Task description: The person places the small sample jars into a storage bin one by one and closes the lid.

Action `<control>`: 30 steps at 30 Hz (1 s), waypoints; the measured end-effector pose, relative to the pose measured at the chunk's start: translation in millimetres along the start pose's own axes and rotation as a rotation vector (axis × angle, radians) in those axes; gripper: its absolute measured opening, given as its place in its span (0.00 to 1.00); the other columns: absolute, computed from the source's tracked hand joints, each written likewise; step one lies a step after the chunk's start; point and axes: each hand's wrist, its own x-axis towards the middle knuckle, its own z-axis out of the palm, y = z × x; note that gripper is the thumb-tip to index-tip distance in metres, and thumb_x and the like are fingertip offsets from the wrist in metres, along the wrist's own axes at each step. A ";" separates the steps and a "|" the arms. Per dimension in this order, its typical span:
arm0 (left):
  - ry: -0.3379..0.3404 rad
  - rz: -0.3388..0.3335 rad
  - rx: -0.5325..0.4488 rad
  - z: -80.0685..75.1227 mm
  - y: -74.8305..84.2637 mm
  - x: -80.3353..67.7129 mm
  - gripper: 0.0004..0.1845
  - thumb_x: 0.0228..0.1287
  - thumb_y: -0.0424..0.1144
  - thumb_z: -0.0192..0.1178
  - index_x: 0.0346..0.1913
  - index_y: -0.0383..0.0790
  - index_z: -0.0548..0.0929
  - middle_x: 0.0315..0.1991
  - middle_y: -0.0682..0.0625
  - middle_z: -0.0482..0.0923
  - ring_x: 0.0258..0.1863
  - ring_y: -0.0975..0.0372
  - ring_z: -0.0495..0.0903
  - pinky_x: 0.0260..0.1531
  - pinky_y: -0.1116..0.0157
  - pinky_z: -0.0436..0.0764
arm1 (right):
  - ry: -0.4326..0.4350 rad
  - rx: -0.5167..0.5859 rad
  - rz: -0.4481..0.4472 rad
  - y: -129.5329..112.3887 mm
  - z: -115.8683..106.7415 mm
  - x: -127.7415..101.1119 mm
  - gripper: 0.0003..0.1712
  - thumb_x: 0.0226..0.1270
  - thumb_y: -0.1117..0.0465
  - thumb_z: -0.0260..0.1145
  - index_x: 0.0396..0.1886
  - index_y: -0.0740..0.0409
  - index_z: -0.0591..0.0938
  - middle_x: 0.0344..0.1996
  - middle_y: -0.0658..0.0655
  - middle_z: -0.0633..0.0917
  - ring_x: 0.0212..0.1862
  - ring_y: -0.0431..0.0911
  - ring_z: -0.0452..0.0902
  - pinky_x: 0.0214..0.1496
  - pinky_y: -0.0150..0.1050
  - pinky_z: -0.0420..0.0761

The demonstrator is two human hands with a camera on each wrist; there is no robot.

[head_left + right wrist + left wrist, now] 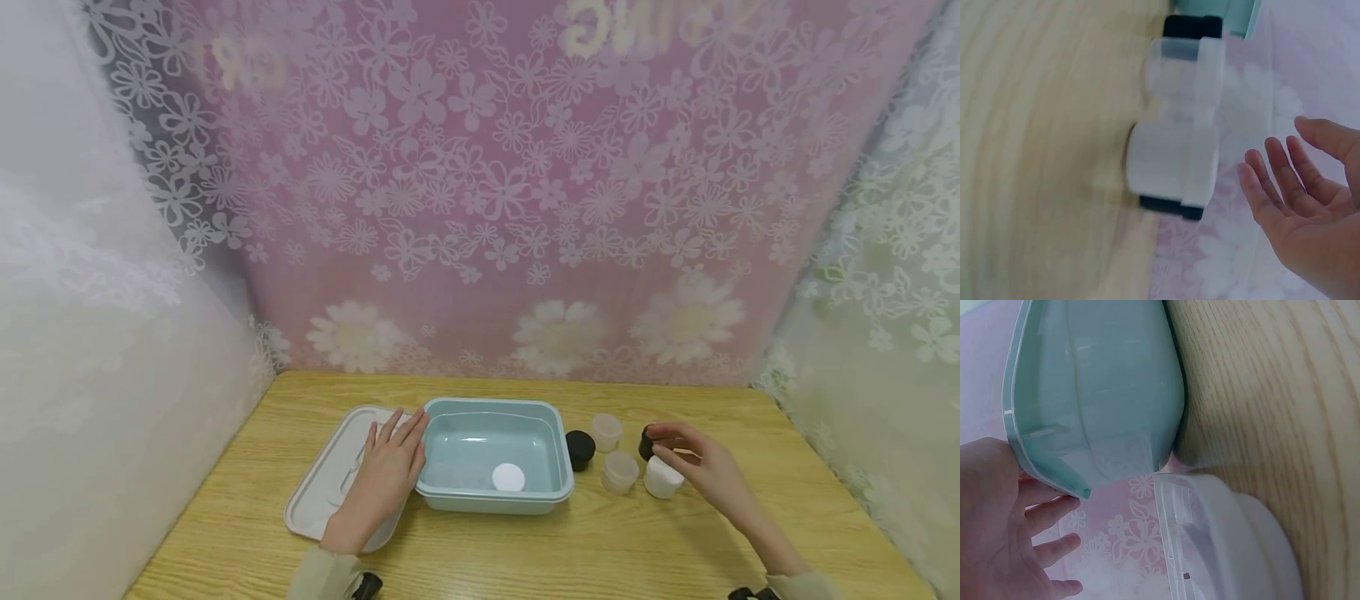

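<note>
My left hand (386,477) lies flat on a white lid (318,492), its straight fingers against the left rim of a pale teal tub (495,498). In the left wrist view the fingers (1047,509) sit beside the tub (1097,394) and above the lid (1222,544). A small white round piece (508,477) lies in the tub. My right hand (697,462) hovers open over a white jar (663,478) and a black jar (646,442). The right wrist view shows that hand (1310,200) with relaxed fingers, apart from the white jar (1172,164).
Two translucent little jars (606,432) (620,472) and another black jar (580,450) stand between the tub and my right hand. All of it rests on a wooden table (525,550), enclosed by flowered curtains at the back and sides.
</note>
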 end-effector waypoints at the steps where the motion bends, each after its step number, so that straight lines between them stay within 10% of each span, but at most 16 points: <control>1: -0.001 0.000 0.000 0.0 0.0 0.0 0.24 0.75 0.37 0.56 0.70 0.34 0.75 0.70 0.44 0.73 0.73 0.43 0.64 0.68 0.31 0.58 | 0.002 -0.009 0.004 2.5 -1.7 -2.2 0.19 0.76 0.59 0.64 0.62 0.60 0.79 0.55 0.61 0.83 0.50 0.36 0.81 0.49 0.28 0.82; 30: -0.007 0.000 0.002 -1.9 1.7 -0.4 0.24 0.76 0.37 0.56 0.70 0.34 0.75 0.70 0.44 0.73 0.73 0.42 0.64 0.67 0.31 0.59 | -0.175 -0.043 0.174 29.2 -1.9 -14.2 0.32 0.58 0.62 0.78 0.59 0.70 0.77 0.51 0.69 0.82 0.46 0.58 0.85 0.40 0.38 0.86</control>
